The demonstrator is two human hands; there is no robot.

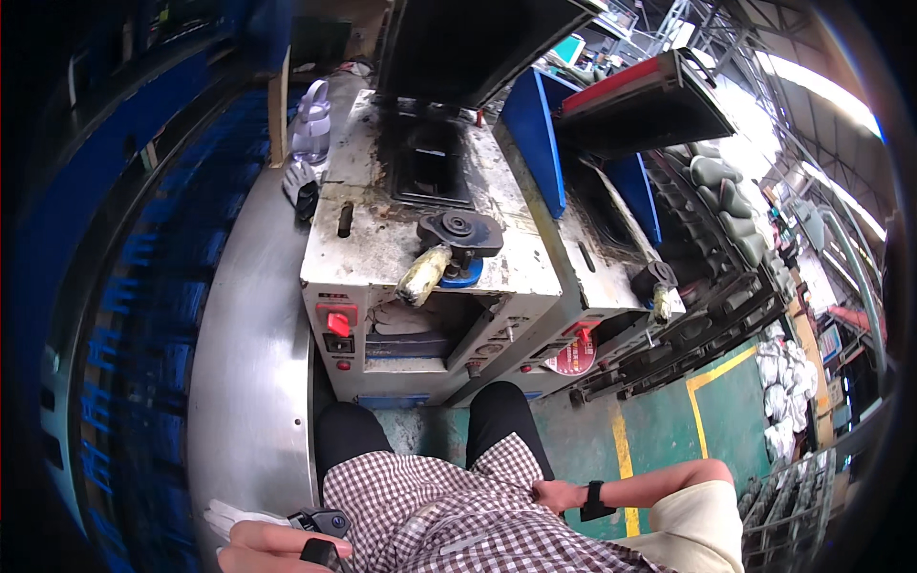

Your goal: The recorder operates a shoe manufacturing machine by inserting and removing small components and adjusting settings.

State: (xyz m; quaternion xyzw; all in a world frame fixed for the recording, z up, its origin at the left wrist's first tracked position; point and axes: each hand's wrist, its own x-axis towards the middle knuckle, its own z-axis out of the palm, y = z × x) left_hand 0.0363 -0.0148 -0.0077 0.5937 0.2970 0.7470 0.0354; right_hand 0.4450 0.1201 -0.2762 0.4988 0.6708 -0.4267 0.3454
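Note:
At the lower left, partly cut off by the picture edge, my left hand (282,546) has its visible fingers stretched out over the metal bench, with a black band around one finger. A small black device (322,521) is right beside these fingers. Just behind them lies a white glove (234,516). On the right, my right hand (556,495), with a black watch (594,498) at the wrist, is closed at the edge of my brown-and-white checkered apron (506,463). Its fingers seem to pinch the cloth.
A stained machine (334,248) with a raised black lid, a wrapped handle (423,277) and a red switch (338,325) stands before my knees. Beside it is a similar machine (611,277). The steel bench (253,344) carries a lilac bottle (311,124) and another glove (302,189).

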